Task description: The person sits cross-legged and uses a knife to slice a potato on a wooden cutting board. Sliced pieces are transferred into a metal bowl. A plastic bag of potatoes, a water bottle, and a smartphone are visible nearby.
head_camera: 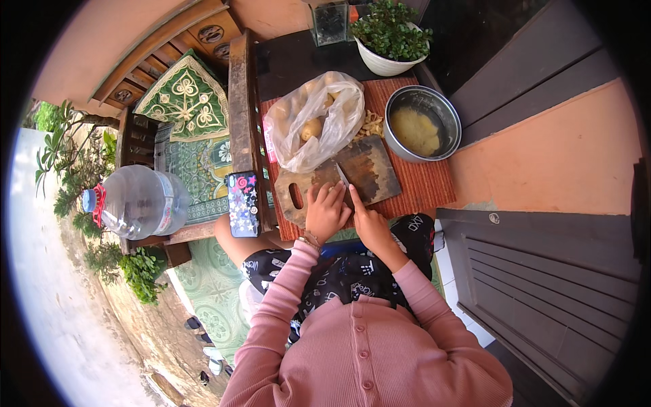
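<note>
My right hand (374,229) is on the wooden cutting board (374,173), index finger stretched along the line of a small kitchen knife (342,174). Its blade points away from me across the board; the handle is hidden under the hand. My left hand (328,212) lies palm down just left of it, fingertips close to the blade. Whether anything is beneath those fingers cannot be seen. Behind the board, a clear plastic bag (325,147) holds several potatoes (311,129). Right of the bag lie peelings (372,125) and a metal pot (423,147) with pale yellowish contents (414,131).
The board rests on a red-orange woven mat (427,180). A potted plant (391,40) and a glass container (330,24) stand at the back. To the left are a phone (243,203) on the wooden bench's armrest (243,102) and a large water bottle (145,201).
</note>
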The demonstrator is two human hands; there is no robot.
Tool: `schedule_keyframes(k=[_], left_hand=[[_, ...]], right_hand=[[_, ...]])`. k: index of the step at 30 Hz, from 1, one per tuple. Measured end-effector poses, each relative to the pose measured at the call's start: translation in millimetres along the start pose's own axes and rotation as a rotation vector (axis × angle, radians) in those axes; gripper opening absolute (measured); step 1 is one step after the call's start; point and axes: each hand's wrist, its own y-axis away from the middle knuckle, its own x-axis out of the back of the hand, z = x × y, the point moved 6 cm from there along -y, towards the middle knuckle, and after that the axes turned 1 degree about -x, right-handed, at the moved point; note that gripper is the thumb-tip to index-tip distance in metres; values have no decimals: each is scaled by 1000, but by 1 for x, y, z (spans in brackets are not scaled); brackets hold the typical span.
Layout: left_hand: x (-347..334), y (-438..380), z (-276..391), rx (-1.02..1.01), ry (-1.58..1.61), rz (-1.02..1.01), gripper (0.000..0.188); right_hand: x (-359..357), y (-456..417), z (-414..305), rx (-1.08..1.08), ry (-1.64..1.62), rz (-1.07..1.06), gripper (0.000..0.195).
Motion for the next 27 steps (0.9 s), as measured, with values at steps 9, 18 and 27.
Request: schedule_keyframes(k=[9,18,27], left_hand=[[5,0,-1,24,44,50,43],[5,0,-1,18,52,63,44],[6,0,-2,28,62,58,45]], right_hand=[[24,33,6,-43,-115,-123,67],[57,37,12,-121,-193,-214,54],[74,35,24,-149,-143,-291,46]])
